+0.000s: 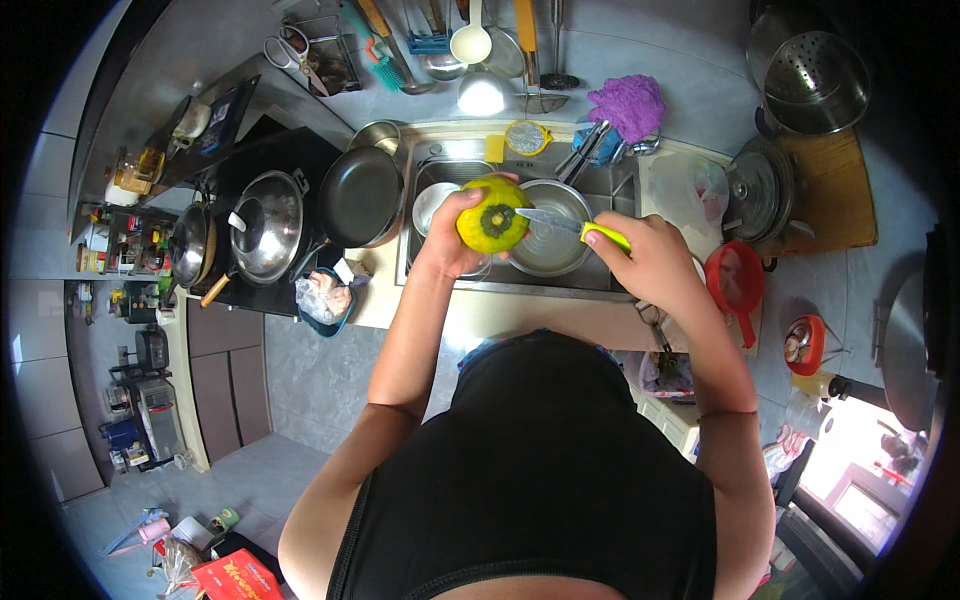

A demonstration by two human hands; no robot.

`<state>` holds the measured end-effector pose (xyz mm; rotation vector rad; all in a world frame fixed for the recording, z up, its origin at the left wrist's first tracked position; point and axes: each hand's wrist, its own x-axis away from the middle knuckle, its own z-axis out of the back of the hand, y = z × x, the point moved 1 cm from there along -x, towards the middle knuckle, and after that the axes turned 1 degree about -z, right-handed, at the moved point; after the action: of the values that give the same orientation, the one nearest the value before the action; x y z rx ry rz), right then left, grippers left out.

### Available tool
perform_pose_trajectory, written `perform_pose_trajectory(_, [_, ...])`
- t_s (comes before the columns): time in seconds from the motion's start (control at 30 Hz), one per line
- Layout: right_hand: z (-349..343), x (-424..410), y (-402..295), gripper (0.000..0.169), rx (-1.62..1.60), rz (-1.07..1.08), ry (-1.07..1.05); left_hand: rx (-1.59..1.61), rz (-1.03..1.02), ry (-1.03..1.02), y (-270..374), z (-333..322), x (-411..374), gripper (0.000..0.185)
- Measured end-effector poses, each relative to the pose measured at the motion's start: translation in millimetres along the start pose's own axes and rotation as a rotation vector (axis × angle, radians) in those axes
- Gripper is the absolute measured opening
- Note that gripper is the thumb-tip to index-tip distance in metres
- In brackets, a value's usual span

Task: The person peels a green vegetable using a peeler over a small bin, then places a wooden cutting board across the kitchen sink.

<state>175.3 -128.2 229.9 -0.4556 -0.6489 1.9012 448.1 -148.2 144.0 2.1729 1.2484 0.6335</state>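
Observation:
A round yellow-green squash point(474, 219), its dark green stem end facing up, rests in my left hand point(448, 241), fingers wrapped around its far side. My right hand point(646, 253) grips the bright green handle of a small paring knife point(553, 219). The blade points left, and its tip meets the squash beside the dark ring; whether it has gone into the flesh I cannot tell. Below both hands a metal basin point(551, 259) sits in the stainless steel sink point(517, 289). A white bowl point(433, 202) stands in the sink's left part, partly hidden by my left hand.
A dark frying pan point(361, 196) and a lidded wok point(264, 225) stand to the left. A blue bin point(341, 321) with a plastic bag hangs at the counter edge. Right of the sink are a red strainer point(733, 277), pot lids point(757, 187) and a purple cloth point(628, 109).

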Motion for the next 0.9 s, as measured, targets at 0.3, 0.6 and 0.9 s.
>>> perform_pose_trajectory(0.3, [-27, -2, -2, 0.024, -0.063, -0.059, -0.056, -0.031, -0.051, 0.086, 3, 3, 4, 0.061])
perform_pose_trajectory(0.6, [-55, 2, -6, 0.026, -0.08, -0.154, -0.102, -0.1, -0.212, 0.221, -10, 4, 6, 0.062])
perform_pose_trajectory(0.9, [-30, 5, -6, 0.027, 0.003, -0.081, -0.046, -0.163, -0.229, 0.173, -8, 2, 9, 0.065])
